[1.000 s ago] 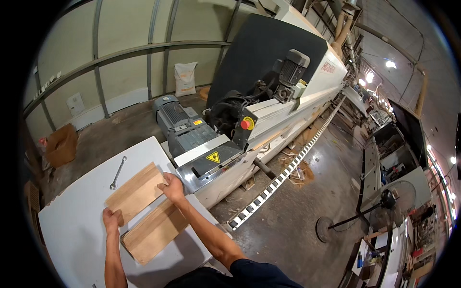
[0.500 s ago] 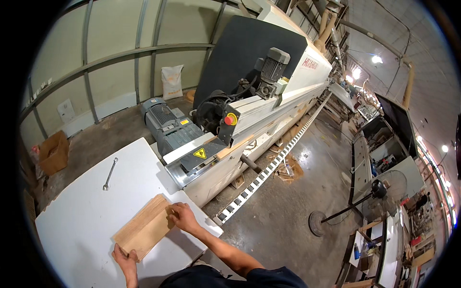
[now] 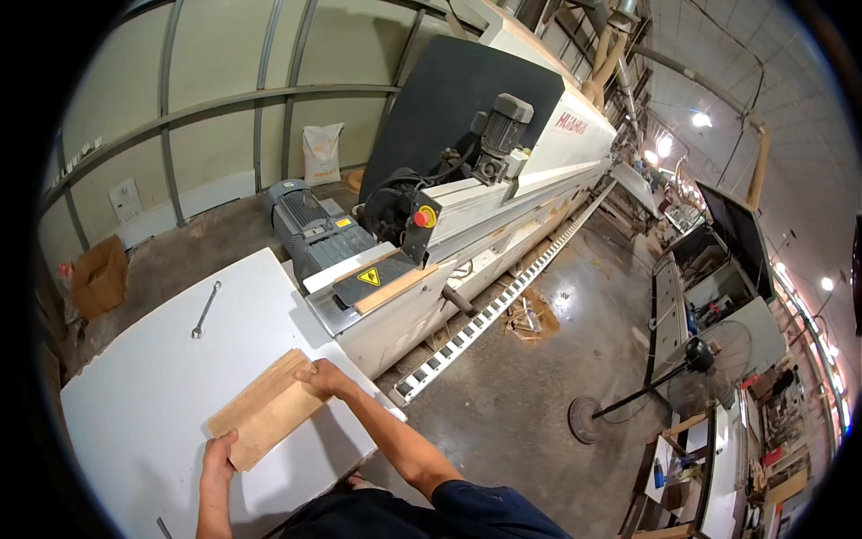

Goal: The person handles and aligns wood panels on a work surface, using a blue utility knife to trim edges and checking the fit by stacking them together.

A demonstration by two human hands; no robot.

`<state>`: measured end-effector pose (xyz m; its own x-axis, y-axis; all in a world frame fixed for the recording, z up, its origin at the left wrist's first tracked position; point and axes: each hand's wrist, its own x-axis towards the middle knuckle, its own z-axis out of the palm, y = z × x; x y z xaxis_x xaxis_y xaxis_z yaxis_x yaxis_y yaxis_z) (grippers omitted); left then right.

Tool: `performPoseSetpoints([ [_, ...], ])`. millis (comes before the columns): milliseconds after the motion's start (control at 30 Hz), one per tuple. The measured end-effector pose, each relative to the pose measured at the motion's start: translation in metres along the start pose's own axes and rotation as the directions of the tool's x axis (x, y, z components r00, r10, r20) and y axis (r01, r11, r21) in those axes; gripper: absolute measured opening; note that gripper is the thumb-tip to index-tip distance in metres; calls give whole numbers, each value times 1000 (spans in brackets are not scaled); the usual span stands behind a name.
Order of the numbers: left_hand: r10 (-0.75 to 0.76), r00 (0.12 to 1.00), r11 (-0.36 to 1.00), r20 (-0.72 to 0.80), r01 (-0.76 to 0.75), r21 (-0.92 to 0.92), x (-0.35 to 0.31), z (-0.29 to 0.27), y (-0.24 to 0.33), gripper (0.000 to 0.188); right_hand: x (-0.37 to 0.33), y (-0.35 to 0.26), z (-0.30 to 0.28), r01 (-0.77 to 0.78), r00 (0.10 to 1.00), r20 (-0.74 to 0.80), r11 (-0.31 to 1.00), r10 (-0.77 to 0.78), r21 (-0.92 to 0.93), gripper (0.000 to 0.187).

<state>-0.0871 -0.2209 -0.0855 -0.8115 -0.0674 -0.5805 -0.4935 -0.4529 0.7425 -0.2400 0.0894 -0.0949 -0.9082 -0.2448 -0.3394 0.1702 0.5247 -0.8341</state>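
A stack of narrow, light-brown wooden boards (image 3: 268, 411) lies slantwise over the white tabletop (image 3: 135, 386), held at both ends. My left hand (image 3: 218, 456) grips its near-left end, the thumb on top. Around the far-right end close the fingers of my right hand (image 3: 325, 377); its fingertips are partly hidden. Just beyond the stack, a wooden strip (image 3: 397, 288) rests along the end of a long white machine (image 3: 395, 323), beside a dark cover with a yellow warning triangle. A metal wrench (image 3: 206, 310) lies farther back on the tabletop.
A grey motor (image 3: 305, 220) and a red emergency-stop button (image 3: 421, 218) are at the machine's near end. A white slatted rail (image 3: 485, 319) runs along its right side. A pedestal fan (image 3: 699, 356) stands on the floor at right. A cardboard box (image 3: 99, 277) sits at left.
The wooden strip on the machine reaches farther toward me. My left hand has shifted its grip, its thumb now over the boards. The view has turned slightly.
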Motion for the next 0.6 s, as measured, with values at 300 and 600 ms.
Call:
performPoseSetpoints([
  [300, 205, 978, 974, -26, -201, 109, -43, 17, 2, 53, -63, 12, 5, 148, 982, -148, 959, -115, 241, 43],
  [600, 744, 666, 498, 52, -605, 621, -44, -17, -43, 66, -109, 19, 21, 368, 925, -103, 794, -366, 484, 83],
])
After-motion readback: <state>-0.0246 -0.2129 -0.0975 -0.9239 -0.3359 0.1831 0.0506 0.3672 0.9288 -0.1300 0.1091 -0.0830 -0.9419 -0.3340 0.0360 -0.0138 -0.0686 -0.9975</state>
